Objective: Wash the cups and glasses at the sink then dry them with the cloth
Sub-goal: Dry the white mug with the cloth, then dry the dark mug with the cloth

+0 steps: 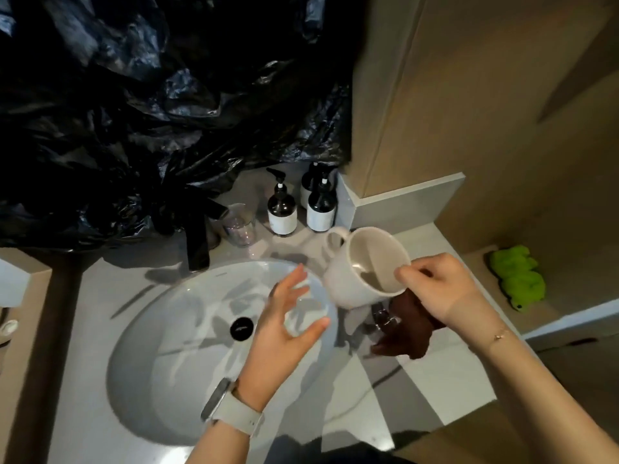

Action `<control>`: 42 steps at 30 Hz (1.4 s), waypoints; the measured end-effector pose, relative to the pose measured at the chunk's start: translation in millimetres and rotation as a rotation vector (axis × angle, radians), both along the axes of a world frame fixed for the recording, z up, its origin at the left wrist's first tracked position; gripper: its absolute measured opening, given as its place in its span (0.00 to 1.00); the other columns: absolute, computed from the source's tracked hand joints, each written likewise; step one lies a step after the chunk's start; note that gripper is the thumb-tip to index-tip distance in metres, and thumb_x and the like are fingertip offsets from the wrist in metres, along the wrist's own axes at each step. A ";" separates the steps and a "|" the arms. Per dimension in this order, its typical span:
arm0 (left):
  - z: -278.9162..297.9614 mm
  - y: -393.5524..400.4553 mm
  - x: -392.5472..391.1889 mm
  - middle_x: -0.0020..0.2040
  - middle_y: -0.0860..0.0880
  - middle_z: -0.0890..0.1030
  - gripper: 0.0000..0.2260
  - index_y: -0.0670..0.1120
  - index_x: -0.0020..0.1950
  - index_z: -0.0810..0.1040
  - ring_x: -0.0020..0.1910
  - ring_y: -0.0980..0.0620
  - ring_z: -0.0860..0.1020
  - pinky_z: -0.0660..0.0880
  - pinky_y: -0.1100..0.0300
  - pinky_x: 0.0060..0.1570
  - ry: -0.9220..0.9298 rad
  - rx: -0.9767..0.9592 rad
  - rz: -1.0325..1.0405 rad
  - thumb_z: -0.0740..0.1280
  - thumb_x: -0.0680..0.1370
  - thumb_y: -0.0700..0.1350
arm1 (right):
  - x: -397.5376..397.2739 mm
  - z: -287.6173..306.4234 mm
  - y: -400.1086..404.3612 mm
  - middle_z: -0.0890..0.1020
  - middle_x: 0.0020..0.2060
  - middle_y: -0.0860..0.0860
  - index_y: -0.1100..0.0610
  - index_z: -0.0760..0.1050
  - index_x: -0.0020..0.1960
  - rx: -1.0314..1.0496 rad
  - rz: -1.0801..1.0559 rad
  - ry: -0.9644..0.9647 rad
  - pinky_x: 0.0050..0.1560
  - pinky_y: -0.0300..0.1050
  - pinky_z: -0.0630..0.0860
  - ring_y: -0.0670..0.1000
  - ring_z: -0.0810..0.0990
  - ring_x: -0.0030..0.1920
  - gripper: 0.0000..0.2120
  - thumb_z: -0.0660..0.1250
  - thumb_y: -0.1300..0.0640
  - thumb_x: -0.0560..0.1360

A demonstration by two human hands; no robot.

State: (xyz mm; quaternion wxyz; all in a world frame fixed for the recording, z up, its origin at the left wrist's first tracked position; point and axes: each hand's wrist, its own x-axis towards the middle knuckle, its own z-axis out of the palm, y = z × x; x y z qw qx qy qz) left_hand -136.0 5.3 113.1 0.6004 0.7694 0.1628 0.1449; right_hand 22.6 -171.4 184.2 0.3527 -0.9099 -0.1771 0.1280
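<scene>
My right hand (438, 289) pinches the rim of a white mug (361, 266) and holds it tilted in the air over the right edge of the sink (187, 329), handle to the upper left. My left hand (288, 316) hovers open over the basin, fingers spread, just left of the mug and apart from it. A dark brown cloth (408, 329) lies on the counter under my right hand. A clear glass (239, 226) stands upright beside the black tap (197, 239). Another clear glass (383, 316) lies partly hidden under the mug, next to the cloth.
Two dark pump bottles (282, 209) (321, 205) stand at the back of the counter. Black plastic sheeting (150, 112) covers the wall above the tap. A green sponge-like thing (517, 276) sits on a lower ledge at right. The drain plug (241, 328) is black.
</scene>
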 end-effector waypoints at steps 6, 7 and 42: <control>-28.6 -37.4 22.3 0.53 0.57 0.83 0.13 0.52 0.57 0.79 0.51 0.57 0.81 0.77 0.61 0.54 0.217 -0.149 0.101 0.70 0.77 0.37 | 44.8 -12.9 -83.3 0.74 0.19 0.56 0.59 0.71 0.24 -0.095 -0.218 -0.130 0.28 0.47 0.70 0.58 0.74 0.25 0.20 0.64 0.55 0.73; -33.0 -43.8 27.8 0.52 0.57 0.84 0.11 0.52 0.54 0.81 0.51 0.57 0.81 0.76 0.64 0.52 0.259 -0.160 0.099 0.70 0.77 0.37 | 49.6 -21.9 -92.7 0.74 0.20 0.56 0.60 0.72 0.25 -0.138 -0.240 -0.131 0.27 0.46 0.69 0.58 0.74 0.25 0.20 0.64 0.54 0.73; -39.5 -56.4 70.2 0.34 0.46 0.62 0.20 0.42 0.36 0.63 0.34 0.54 0.62 0.63 0.65 0.37 0.131 -0.243 0.269 0.59 0.83 0.52 | 29.6 -36.1 -83.8 0.79 0.26 0.45 0.45 0.80 0.46 -0.003 -0.090 -0.094 0.28 0.43 0.74 0.45 0.78 0.30 0.10 0.63 0.43 0.72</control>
